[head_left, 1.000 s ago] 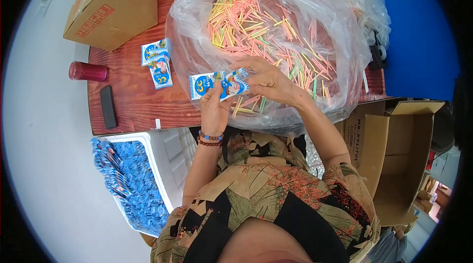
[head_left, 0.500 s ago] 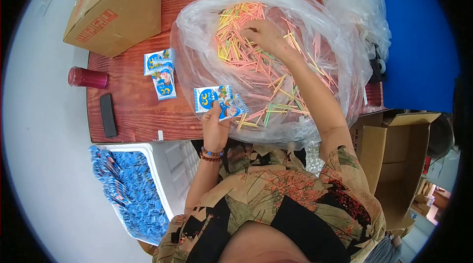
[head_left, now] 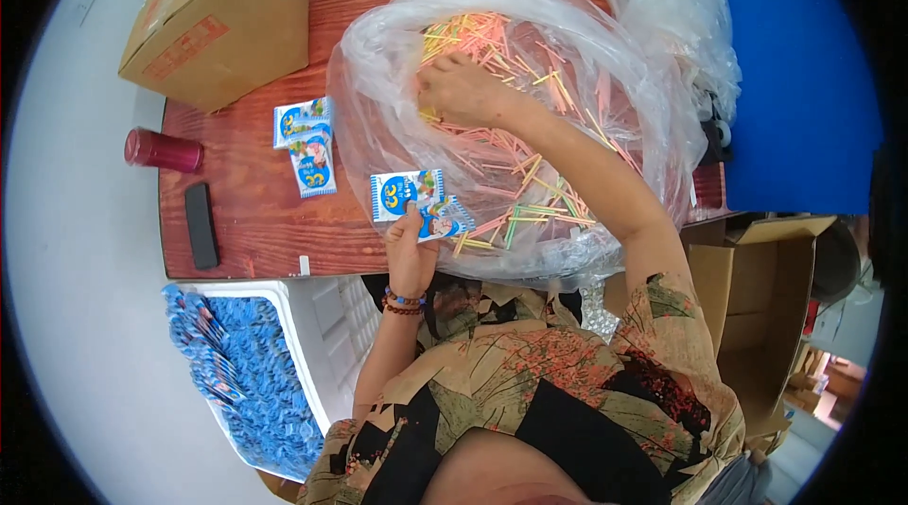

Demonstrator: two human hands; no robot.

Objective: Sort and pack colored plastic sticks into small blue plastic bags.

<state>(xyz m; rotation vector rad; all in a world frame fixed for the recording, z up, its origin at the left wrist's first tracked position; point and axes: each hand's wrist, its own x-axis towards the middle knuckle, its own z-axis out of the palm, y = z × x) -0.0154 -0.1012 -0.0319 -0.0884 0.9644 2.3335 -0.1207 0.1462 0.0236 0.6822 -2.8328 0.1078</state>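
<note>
My left hand (head_left: 411, 254) pinches two small blue-and-white packets (head_left: 409, 189), thumb on top, the pair overlapping and fanned above the near left part of a clear plastic bag (head_left: 374, 46). Beaded bracelets (head_left: 405, 304) circle that wrist. My right hand (head_left: 462, 91) is inside the open bag, back upward, over the heap of thin pink, yellow and green sticks (head_left: 484, 29). Its fingers bend downward; I cannot tell how far apart they are or whether they have hold of any sticks. More sticks lie scattered toward the bag's near edge. The bag sits on a reddish wooden table (head_left: 255, 240). To its left, more packets (head_left: 312, 165) overlap on the wood, with a dark red cup (head_left: 165, 149) farther left.
</note>
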